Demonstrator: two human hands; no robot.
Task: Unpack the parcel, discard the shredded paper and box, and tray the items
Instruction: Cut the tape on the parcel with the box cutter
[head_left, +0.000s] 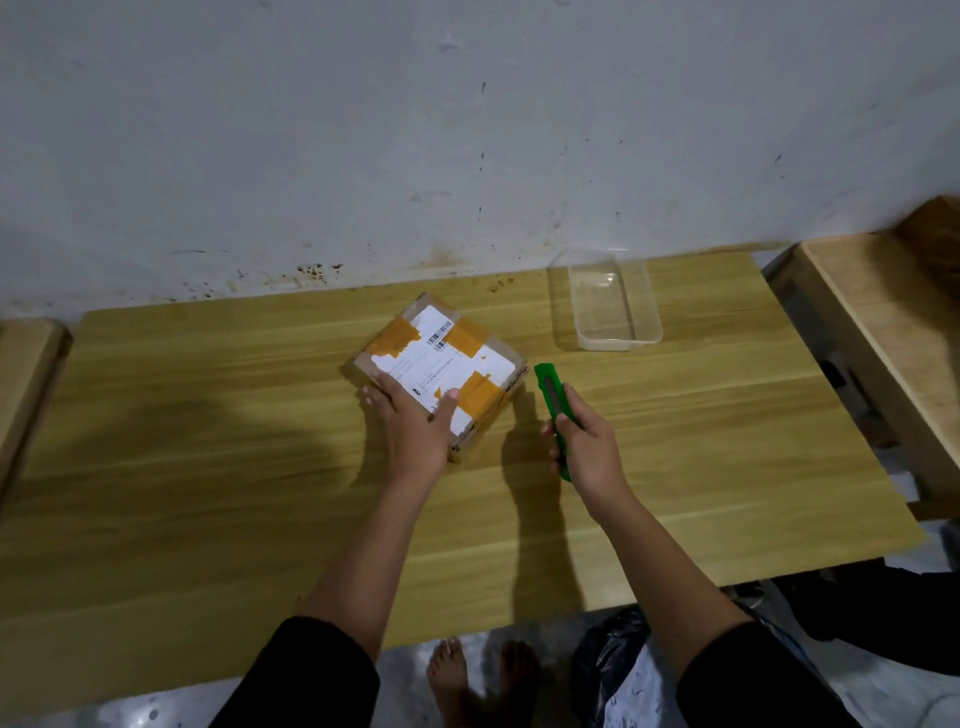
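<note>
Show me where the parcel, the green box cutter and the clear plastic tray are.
parcel (441, 353): head view, on the white shipping label on its top.
green box cutter (548, 387): head view, on the exposed front end of its body.
clear plastic tray (602, 306): head view, on its bare floor.

Left hand (413, 423) holds the taped parcel (439, 364); right hand (589, 447) grips a green cutter (553, 402), blade seemingly retracted.

parcel label (441, 361) — print illegible
</note>
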